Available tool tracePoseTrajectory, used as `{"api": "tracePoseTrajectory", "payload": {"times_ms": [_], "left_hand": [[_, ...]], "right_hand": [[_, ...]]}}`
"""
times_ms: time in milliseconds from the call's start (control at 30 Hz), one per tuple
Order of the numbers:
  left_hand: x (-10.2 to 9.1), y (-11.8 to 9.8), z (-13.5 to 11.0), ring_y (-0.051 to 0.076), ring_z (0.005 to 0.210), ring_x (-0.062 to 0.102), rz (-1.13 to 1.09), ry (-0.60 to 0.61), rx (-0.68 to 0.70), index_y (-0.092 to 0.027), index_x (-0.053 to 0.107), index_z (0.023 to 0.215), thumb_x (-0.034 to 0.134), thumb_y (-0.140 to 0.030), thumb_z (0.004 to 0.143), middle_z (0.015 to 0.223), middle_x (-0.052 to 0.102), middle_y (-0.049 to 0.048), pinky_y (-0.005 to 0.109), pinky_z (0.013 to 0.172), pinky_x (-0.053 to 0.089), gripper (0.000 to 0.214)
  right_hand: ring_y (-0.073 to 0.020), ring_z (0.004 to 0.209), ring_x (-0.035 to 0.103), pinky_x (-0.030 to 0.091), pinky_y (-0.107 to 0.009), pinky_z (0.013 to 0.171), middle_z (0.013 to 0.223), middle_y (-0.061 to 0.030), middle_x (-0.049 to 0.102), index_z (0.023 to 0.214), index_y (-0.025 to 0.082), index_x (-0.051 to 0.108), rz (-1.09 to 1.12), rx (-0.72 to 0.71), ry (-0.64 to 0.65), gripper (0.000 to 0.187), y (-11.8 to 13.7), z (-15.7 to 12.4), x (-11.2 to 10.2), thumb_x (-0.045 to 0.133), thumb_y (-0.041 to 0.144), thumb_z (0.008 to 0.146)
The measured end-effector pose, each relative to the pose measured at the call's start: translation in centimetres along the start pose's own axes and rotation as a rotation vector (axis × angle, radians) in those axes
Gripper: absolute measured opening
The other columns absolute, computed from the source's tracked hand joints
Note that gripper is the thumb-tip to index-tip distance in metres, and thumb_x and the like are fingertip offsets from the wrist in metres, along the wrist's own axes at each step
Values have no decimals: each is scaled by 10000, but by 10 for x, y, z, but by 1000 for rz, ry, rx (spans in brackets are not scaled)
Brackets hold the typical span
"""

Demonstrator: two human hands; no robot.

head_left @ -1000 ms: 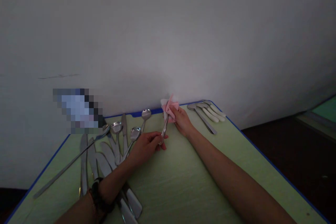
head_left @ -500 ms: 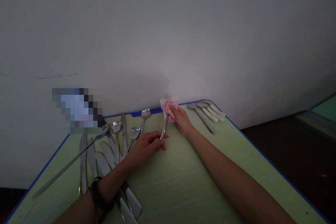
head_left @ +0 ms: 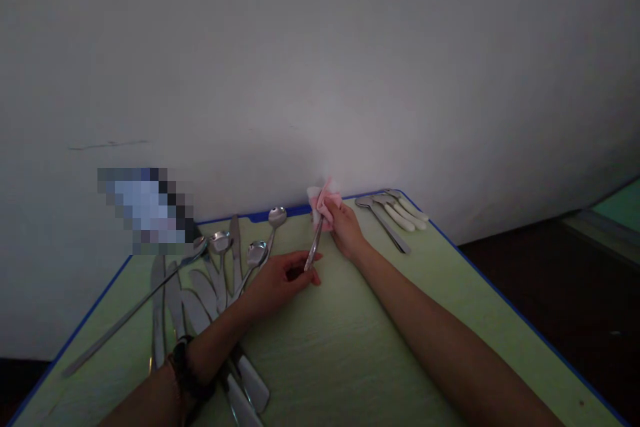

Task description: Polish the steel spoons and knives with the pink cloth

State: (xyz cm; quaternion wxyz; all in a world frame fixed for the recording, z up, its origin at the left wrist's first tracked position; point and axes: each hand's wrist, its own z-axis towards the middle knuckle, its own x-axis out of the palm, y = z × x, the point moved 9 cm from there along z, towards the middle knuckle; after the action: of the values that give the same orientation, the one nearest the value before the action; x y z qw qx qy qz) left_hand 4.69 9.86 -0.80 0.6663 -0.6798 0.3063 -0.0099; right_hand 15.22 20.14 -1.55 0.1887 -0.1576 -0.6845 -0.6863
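My left hand (head_left: pixel 280 279) pinches the lower end of a slim metal utensil (head_left: pixel 315 248) that slants up and away over the green table (head_left: pixel 350 353). My right hand (head_left: pixel 345 230) is closed on a pink cloth (head_left: pixel 323 203) wrapped round the utensil's upper end, so that end is hidden. A dark band sits on my left wrist (head_left: pixel 187 373).
Several metal spoons and knives (head_left: pixel 220 267) lie in a loose pile at the left, with a long thin one (head_left: pixel 130 310) pointing to the left edge. White-handled utensils (head_left: pixel 400 213) lie at the back right corner. A white wall stands right behind the table; a dark floor lies at the right.
Both hands stay almost where they were. The cloth and the utensil's upper end have shifted slightly up and to the right.
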Motion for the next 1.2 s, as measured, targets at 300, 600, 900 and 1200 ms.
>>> {"api": "tracePoseTrajectory", "payload": {"times_ms": [300, 600, 900, 1200], "left_hand": [[1, -9, -4, 105, 553, 450, 225, -41, 125, -162, 685, 912, 450, -333, 874, 896, 689, 19, 217, 555, 331, 294], [-3, -8, -3, 129, 596, 492, 156, -103, 106, -150, 653, 975, 414, -355, 890, 712, 618, 7, 212, 562, 361, 326], [2, -6, -3, 112, 547, 432, 155, -48, 81, -159, 603, 730, 403, -367, 881, 629, 561, -14, 219, 530, 322, 326], [5, -11, -7, 98, 456, 394, 275, -32, 100, -183, 480, 580, 386, -303, 837, 477, 449, -45, 217, 490, 276, 299]], "right_hand": [[-100, 575, 548, 433, -211, 478, 746, -15, 680, 839, 153, 668, 158, 64, 29, 201, 1, 2, -1, 645, 328, 742], [-119, 582, 590, 507, -240, 531, 672, -1, 653, 831, 142, 633, 188, 237, 383, 296, -8, -19, 35, 727, 378, 680], [-111, 529, 588, 480, -225, 503, 656, -10, 659, 782, 136, 621, 76, 260, 489, 366, -12, -30, 45, 723, 465, 660], [-127, 695, 599, 504, -252, 597, 891, -30, 696, 877, 177, 636, 193, 65, 28, 235, -9, -5, 12, 631, 376, 753]]}}
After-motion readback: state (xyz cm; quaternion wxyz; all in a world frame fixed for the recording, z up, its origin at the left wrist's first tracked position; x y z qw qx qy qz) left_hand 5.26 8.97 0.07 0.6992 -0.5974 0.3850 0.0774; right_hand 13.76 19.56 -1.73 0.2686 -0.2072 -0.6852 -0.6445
